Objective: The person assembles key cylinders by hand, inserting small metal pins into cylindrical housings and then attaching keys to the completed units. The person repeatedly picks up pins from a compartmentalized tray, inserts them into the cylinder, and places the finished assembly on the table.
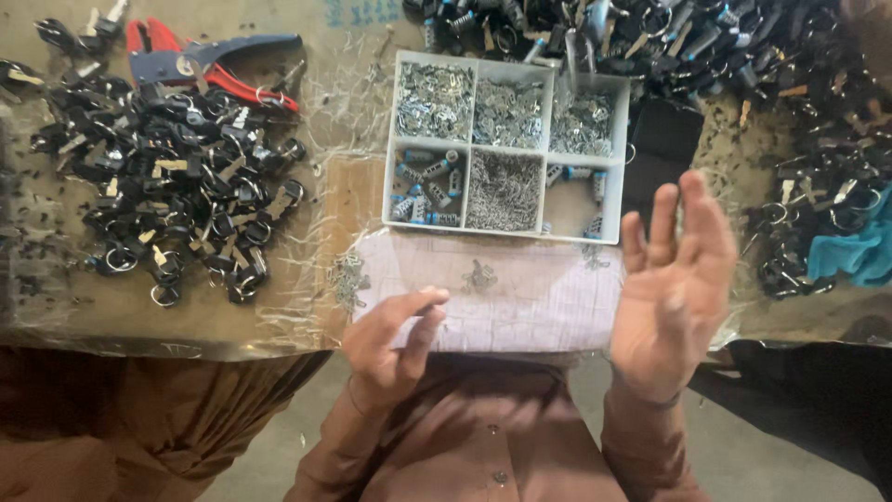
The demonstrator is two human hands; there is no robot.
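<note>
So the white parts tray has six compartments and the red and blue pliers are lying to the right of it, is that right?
Not quite. In the head view the pliers lie to the left of the white six-compartment tray, above the pile of black key rings.

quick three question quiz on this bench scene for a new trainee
1. True or false: the open right hand holds a metal part.
2. How many compartments has the white plastic sorting tray? A four B six C nine
3. Which tool lies beside the pile of black key-ring pieces?

Key
1. False: its palm is bare, and it is raised beside the tray.
2. B, six; the left hand pinches thumb to forefinger over the pale checked cloth below it.
3. The red-handled pliers.
</note>
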